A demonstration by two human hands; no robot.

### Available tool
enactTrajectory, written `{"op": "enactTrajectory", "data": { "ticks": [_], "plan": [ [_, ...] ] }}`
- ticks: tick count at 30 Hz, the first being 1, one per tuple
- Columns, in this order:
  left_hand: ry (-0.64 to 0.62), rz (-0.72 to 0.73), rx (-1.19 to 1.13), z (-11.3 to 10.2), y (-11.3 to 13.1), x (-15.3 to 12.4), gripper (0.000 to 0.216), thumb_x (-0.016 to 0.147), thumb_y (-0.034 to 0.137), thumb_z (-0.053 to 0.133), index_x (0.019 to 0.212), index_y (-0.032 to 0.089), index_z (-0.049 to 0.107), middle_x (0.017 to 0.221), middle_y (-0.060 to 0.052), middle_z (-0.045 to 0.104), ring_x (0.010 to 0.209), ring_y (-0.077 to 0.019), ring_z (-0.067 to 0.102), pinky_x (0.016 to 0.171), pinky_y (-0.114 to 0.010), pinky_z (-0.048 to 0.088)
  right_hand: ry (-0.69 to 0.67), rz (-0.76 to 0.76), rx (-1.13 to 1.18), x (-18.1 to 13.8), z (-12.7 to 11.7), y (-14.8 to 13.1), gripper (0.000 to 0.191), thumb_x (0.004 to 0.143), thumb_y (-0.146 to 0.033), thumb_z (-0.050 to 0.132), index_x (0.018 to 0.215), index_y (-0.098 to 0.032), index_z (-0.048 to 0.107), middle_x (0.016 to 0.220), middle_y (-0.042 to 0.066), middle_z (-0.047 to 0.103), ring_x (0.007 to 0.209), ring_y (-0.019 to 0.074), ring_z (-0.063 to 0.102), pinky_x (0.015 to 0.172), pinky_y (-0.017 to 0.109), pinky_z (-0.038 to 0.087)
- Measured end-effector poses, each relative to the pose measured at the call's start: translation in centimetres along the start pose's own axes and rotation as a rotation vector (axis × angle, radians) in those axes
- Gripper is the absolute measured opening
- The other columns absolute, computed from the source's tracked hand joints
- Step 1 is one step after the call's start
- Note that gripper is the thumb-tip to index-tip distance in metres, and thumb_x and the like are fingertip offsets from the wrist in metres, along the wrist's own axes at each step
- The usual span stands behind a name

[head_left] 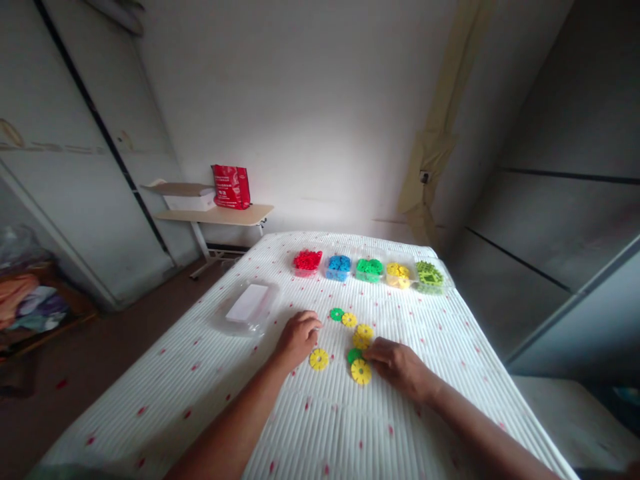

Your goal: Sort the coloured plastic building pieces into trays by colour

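Observation:
My left hand (298, 339) hovers low over the quilted cover, fingers loosely bent and a little apart, with no disc visible in it. Just below its fingertips lies a yellow notched plastic disc (319, 359). My right hand (400, 363) has its fingertips pinched at the edge of a green notched disc (355, 356), which they partly hide. That green disc touches another yellow disc (361, 372) in front of it. Directly above are two overlapping yellow discs (364, 331). Farther up, a second green disc (337, 314) meets a yellow one (349, 320).
Clear tubs of red pieces (307, 262), blue pieces (339, 267), green pieces (369, 269), yellow pieces (399, 274) and light-green pieces (429, 276) line the back. A clear plastic lid (263, 319) with white paper lies left. Beyond stands a side table (235, 215) with a red bag (231, 187).

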State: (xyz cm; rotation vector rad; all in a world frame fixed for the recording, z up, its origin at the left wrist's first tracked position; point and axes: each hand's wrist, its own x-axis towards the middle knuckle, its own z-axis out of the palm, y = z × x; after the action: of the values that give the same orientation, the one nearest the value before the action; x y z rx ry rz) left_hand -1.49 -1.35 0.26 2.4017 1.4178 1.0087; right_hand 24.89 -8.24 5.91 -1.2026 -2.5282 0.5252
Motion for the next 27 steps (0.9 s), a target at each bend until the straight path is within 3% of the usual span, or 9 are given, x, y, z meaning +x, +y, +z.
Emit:
{"op": "enactTrajectory", "data": {
  "ticks": [6, 12, 16, 19, 22, 27],
  "plan": [
    [0.003, -0.003, -0.012, 0.1, -0.1, -0.1, 0.029, 0.069, 0.003, 0.049, 0.082, 0.020, 0.068, 0.097, -0.004, 0.065, 0.092, -0.0166, 0.058, 0.088, -0.030, 0.046, 0.010, 0.017, -0.170, 1.6, 1.9, -0.9, 0.030, 0.085, -0.021, 0.045, 0.112, -0.021, 0.058, 0.100, 0.008, 0.062, 0.087, 0.0190, 0.061, 0.072, 0.026, 0.046],
    [0.005, -0.007, -0.019, -0.1, 0.0, -0.1, 0.029, 0.068, 0.003, 0.049, 0.081, 0.020, 0.069, 0.096, -0.004, 0.065, 0.092, -0.0174, 0.059, 0.088, -0.031, 0.046, 0.157, 0.153, -0.100, 1.4, 1.9, 0.0, 0.015, 0.084, -0.019, 0.046, 0.076, -0.019, 0.059, 0.078, 0.003, 0.061, 0.066, 0.0129, 0.057, 0.059, 0.022, 0.042],
    [0.005, -0.007, -0.019, -0.2, 0.2, 0.0, 0.029, 0.068, 0.002, 0.049, 0.080, 0.020, 0.069, 0.096, -0.004, 0.065, 0.091, -0.0172, 0.059, 0.087, -0.031, 0.046, 0.206, 0.043, -0.211, 1.5, 1.6, 0.4, 0.026, 0.090, -0.023, 0.041, 0.075, -0.020, 0.061, 0.076, 0.004, 0.059, 0.071, 0.0145, 0.056, 0.066, 0.025, 0.045],
    [0.001, -0.012, -0.021, -0.2, 0.2, 0.0, 0.029, 0.067, 0.002, 0.049, 0.080, 0.020, 0.069, 0.095, -0.004, 0.065, 0.092, -0.0171, 0.059, 0.086, -0.030, 0.047, 0.227, -0.060, -0.329, 2.2, 1.9, 0.8, 0.026, 0.090, -0.025, 0.042, 0.081, -0.021, 0.066, 0.090, 0.007, 0.062, 0.084, 0.0183, 0.056, 0.075, 0.030, 0.047],
    [-0.001, -0.016, -0.028, -0.1, 0.1, 0.0, 0.030, 0.067, 0.001, 0.049, 0.081, 0.020, 0.069, 0.095, -0.004, 0.065, 0.092, -0.0166, 0.058, 0.087, -0.030, 0.046, 0.263, -0.001, -0.357, 3.1, 2.0, 1.4, 0.024, 0.089, -0.023, 0.045, 0.096, -0.022, 0.067, 0.110, 0.010, 0.060, 0.092, 0.0204, 0.056, 0.077, 0.032, 0.049],
    [-0.004, -0.025, -0.025, 0.0, 0.1, 0.0, 0.030, 0.068, 0.001, 0.049, 0.081, 0.019, 0.069, 0.097, -0.004, 0.065, 0.093, -0.0162, 0.058, 0.088, -0.029, 0.046, 0.218, 0.109, -0.332, 5.1, 1.7, 1.9, 0.033, 0.085, -0.024, 0.051, 0.117, -0.020, 0.060, 0.124, 0.011, 0.055, 0.107, 0.0254, 0.051, 0.085, 0.038, 0.045]
  ]
}}
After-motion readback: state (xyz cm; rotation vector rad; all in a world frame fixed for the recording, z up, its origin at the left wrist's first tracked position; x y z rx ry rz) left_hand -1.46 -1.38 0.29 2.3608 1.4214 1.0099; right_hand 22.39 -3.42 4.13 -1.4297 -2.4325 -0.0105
